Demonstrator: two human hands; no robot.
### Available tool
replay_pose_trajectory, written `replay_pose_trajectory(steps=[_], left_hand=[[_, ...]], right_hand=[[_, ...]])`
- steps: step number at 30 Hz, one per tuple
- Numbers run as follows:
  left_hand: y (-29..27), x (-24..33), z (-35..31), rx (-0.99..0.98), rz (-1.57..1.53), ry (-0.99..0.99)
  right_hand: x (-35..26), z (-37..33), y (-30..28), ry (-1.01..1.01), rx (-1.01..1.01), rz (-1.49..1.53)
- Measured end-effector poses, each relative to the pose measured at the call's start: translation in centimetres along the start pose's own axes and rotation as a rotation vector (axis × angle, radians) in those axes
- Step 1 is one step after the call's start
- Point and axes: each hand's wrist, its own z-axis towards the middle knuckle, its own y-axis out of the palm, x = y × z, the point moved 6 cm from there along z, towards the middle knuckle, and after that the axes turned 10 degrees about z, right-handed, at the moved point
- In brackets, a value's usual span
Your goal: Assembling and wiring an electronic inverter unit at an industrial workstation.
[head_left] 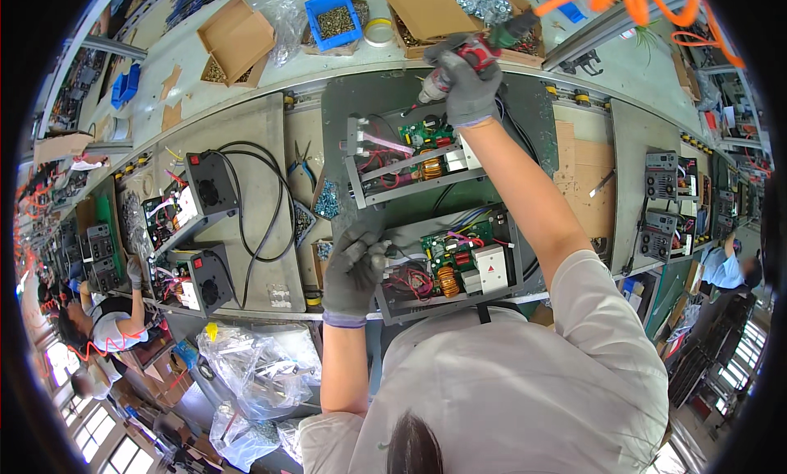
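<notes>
My right hand (pixel 474 88), in a grey glove, is wrapped round a red and grey power screwdriver (pixel 438 84). The driver's tip points down and left, over the back of the farther open metal chassis (pixel 402 197), which holds a green circuit board (pixel 426 135). Closer to me lies a second open chassis (pixel 449 308) with a board, a copper-wound coil (pixel 448 281) and coloured wires. At its left end is my left hand (pixel 354 269), also gloved, fingers curled together; whatever they may hold is too small to make out.
An orange coiled hose (pixel 631 2) hangs at upper right. Left of me sit two dark units (pixel 209 183) with black cables, pliers (pixel 302 162) and small screws (pixel 327 200). A blue bin (pixel 332 19) and cardboard boxes (pixel 236 38) line the back shelf. Other people work at both sides.
</notes>
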Motion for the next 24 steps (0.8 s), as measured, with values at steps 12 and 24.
replay_pose_trajectory(steps=[12,24], left_hand=[[7.6,-1.1,3.2,0.032,0.221,0.259],[7.7,-4.9,-5.1,-0.096,0.156,0.114]], right_hand=[[-17.8,-7.0,1.7,0.051,-0.177,0.467],[-24.7,-15.7,-1.8,0.098,-0.192,0.474]])
